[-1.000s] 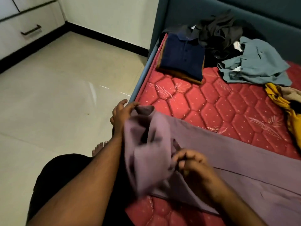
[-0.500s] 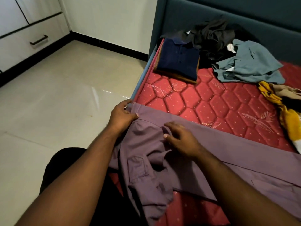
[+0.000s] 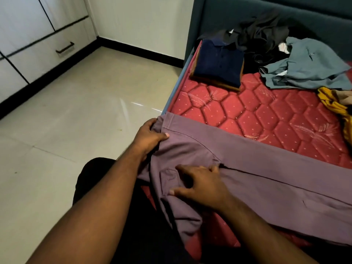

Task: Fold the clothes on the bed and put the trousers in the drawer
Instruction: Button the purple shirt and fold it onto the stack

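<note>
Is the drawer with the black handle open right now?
No, the drawer sits flush with the cabinet front, its black handle untouched, while both hands are over on the purple trousers on the bed.

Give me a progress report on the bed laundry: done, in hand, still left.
Done: a folded navy polo shirt sits stacked on a brown garment. In hand: the mauve trousers lie stretched along the red quilted mattress; the left hand grips the waistband and the right hand presses the seat flat. Left: the black heap, grey-blue shirt and mustard cloth are unfolded, and the white drawer is closed.
</note>
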`<state>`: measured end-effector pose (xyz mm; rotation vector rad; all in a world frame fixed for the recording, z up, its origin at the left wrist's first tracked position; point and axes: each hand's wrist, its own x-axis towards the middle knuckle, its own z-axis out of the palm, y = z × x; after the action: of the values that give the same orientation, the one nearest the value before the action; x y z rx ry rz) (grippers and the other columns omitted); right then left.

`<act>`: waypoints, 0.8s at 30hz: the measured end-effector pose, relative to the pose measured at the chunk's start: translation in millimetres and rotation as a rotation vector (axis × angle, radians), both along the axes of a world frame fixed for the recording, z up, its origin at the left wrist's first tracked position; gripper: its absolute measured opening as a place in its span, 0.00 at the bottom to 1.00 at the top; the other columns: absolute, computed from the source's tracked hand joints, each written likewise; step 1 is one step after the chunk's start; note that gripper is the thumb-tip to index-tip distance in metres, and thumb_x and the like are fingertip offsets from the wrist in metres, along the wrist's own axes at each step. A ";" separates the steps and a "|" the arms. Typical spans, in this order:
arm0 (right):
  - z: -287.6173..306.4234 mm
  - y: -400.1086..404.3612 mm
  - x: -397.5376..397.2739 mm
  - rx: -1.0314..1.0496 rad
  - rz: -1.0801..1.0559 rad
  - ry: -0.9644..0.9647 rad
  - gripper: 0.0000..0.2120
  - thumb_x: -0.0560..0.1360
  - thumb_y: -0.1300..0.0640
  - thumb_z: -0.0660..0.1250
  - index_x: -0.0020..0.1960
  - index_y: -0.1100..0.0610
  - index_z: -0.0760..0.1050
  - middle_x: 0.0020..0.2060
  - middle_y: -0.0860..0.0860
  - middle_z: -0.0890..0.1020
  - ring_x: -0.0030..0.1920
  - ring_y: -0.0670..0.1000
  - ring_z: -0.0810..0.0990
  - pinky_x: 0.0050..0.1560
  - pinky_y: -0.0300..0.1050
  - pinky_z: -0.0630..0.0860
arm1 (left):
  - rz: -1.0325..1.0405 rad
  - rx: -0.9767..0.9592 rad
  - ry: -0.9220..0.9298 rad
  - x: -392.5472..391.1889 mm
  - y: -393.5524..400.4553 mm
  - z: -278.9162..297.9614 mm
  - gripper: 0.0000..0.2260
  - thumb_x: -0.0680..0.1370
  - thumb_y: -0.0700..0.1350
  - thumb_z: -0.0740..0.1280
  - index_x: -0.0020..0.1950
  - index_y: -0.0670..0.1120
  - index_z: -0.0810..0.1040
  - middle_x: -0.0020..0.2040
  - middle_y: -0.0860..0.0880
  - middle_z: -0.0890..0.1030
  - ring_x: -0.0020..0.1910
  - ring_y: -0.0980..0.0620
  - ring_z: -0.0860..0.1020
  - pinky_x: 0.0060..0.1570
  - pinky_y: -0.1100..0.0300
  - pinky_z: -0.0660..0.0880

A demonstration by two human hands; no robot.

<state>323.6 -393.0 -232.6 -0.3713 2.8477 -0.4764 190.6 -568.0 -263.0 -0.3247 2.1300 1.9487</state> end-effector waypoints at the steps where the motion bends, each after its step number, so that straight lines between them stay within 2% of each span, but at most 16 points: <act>1: 2.4 -6.2 0.9 0.062 -0.009 -0.077 0.25 0.72 0.34 0.63 0.64 0.45 0.70 0.60 0.43 0.77 0.63 0.49 0.72 0.63 0.57 0.59 | 0.003 -0.012 0.017 3.2 1.8 -1.5 0.29 0.71 0.32 0.73 0.69 0.48 0.72 0.49 0.49 0.83 0.46 0.52 0.81 0.50 0.59 0.78; 3: 9.0 -10.0 3.8 0.020 -0.024 -0.065 0.16 0.73 0.41 0.67 0.58 0.46 0.72 0.56 0.44 0.76 0.62 0.50 0.71 0.63 0.57 0.61 | 0.012 -0.065 0.090 12.5 4.8 -0.8 0.33 0.71 0.27 0.69 0.73 0.49 0.69 0.43 0.47 0.80 0.40 0.52 0.77 0.45 0.62 0.76; 5: 14.7 -6.2 8.3 -0.176 -0.043 0.036 0.11 0.73 0.45 0.68 0.50 0.50 0.76 0.53 0.45 0.75 0.59 0.50 0.73 0.60 0.55 0.68 | 0.017 -0.183 0.177 19.6 3.8 -1.5 0.33 0.72 0.28 0.67 0.73 0.52 0.69 0.42 0.47 0.78 0.40 0.52 0.76 0.49 0.60 0.76; 8: 45.0 5.8 26.6 -0.842 -0.159 -0.055 0.07 0.72 0.59 0.73 0.49 0.55 0.79 0.50 0.46 0.81 0.51 0.46 0.80 0.50 0.45 0.77 | -0.061 -0.465 0.339 31.3 3.4 0.2 0.30 0.75 0.35 0.64 0.72 0.58 0.67 0.53 0.46 0.77 0.48 0.49 0.78 0.54 0.52 0.77; 9: 59.4 12.5 32.0 -1.065 -0.193 -0.107 0.09 0.71 0.62 0.74 0.49 0.55 0.79 0.47 0.47 0.83 0.47 0.45 0.81 0.46 0.42 0.77 | -0.076 -0.588 0.405 33.4 4.6 3.1 0.28 0.76 0.37 0.64 0.73 0.58 0.67 0.58 0.46 0.76 0.52 0.46 0.77 0.56 0.50 0.76; 11: 84.8 35.5 39.1 -1.465 -0.266 -0.141 0.12 0.65 0.61 0.74 0.48 0.54 0.79 0.47 0.54 0.85 0.46 0.51 0.83 0.42 0.44 0.80 | -0.112 -0.745 0.617 35.7 11.5 12.4 0.23 0.76 0.39 0.66 0.71 0.52 0.72 0.62 0.46 0.76 0.56 0.43 0.75 0.58 0.50 0.73; 13: 100.7 80.8 44.2 -1.741 -0.310 -0.106 0.15 0.59 0.63 0.74 0.45 0.54 0.81 0.47 0.58 0.84 0.47 0.56 0.83 0.47 0.52 0.81 | -0.236 -0.678 0.779 42.2 23.7 22.9 0.15 0.76 0.42 0.67 0.63 0.47 0.80 0.57 0.47 0.81 0.54 0.44 0.77 0.58 0.53 0.72; 15: 96.5 135.2 48.7 -1.883 -0.372 -0.087 0.14 0.57 0.60 0.76 0.42 0.54 0.79 0.45 0.56 0.84 0.50 0.57 0.82 0.55 0.59 0.79 | -0.444 -0.577 0.722 51.8 31.8 29.7 0.16 0.76 0.51 0.63 0.59 0.48 0.82 0.55 0.54 0.83 0.55 0.52 0.80 0.57 0.59 0.73; 17: 78.8 185.9 64.6 -1.820 -0.649 -0.139 0.14 0.59 0.47 0.77 0.36 0.55 0.76 0.40 0.53 0.81 0.47 0.56 0.82 0.52 0.59 0.78 | -0.594 -0.628 0.660 61.3 40.4 31.8 0.20 0.76 0.58 0.58 0.60 0.51 0.82 0.57 0.58 0.82 0.57 0.58 0.78 0.58 0.61 0.72; 18: 66.7 206.4 72.9 -1.613 -0.864 -0.141 0.20 0.61 0.39 0.74 0.33 0.56 0.75 0.38 0.54 0.79 0.41 0.55 0.81 0.47 0.55 0.78 | -0.619 -0.630 0.664 63.0 44.2 34.5 0.20 0.78 0.60 0.58 0.58 0.51 0.82 0.55 0.58 0.83 0.55 0.58 0.79 0.57 0.60 0.73; 19: 49.6 222.8 79.7 -1.257 -1.034 -0.135 0.25 0.64 0.34 0.71 0.31 0.57 0.75 0.35 0.55 0.78 0.36 0.55 0.79 0.43 0.52 0.77 | -0.622 -0.617 0.668 65.6 47.4 38.7 0.19 0.80 0.60 0.58 0.54 0.50 0.83 0.51 0.56 0.84 0.51 0.57 0.80 0.53 0.60 0.73; 20: 31.9 234.6 83.8 -0.877 -1.107 -0.102 0.27 0.67 0.32 0.68 0.30 0.57 0.74 0.32 0.55 0.78 0.33 0.55 0.77 0.42 0.52 0.76 | -0.625 -0.604 0.656 66.6 51.2 44.0 0.19 0.81 0.59 0.57 0.48 0.48 0.82 0.45 0.54 0.84 0.46 0.56 0.80 0.48 0.61 0.72; 21: 18.7 242.1 84.9 -0.575 -1.118 0.014 0.28 0.68 0.33 0.68 0.29 0.58 0.73 0.28 0.55 0.78 0.31 0.55 0.76 0.41 0.53 0.77 | -0.633 -0.590 0.617 67.0 57.0 49.6 0.20 0.82 0.58 0.57 0.45 0.47 0.80 0.41 0.53 0.83 0.41 0.55 0.78 0.44 0.62 0.71; 22: 9.4 244.0 81.7 -0.403 -1.063 0.140 0.27 0.68 0.34 0.68 0.29 0.58 0.73 0.27 0.53 0.77 0.31 0.55 0.76 0.41 0.51 0.76 | -0.657 -0.570 0.529 66.0 60.7 53.1 0.20 0.81 0.58 0.57 0.44 0.46 0.80 0.39 0.51 0.82 0.39 0.56 0.77 0.42 0.65 0.71; 24: 3.4 237.8 73.8 -0.349 -0.850 0.275 0.17 0.69 0.43 0.74 0.34 0.55 0.75 0.34 0.53 0.79 0.38 0.55 0.78 0.43 0.46 0.74 | -0.792 -0.553 0.364 62.0 64.6 56.0 0.26 0.77 0.65 0.58 0.48 0.45 0.83 0.42 0.50 0.83 0.39 0.60 0.77 0.45 0.64 0.73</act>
<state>397.4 -155.1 -229.2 0.8278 3.0599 -1.1447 252.6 -503.4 -207.0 0.7388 2.4388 1.0110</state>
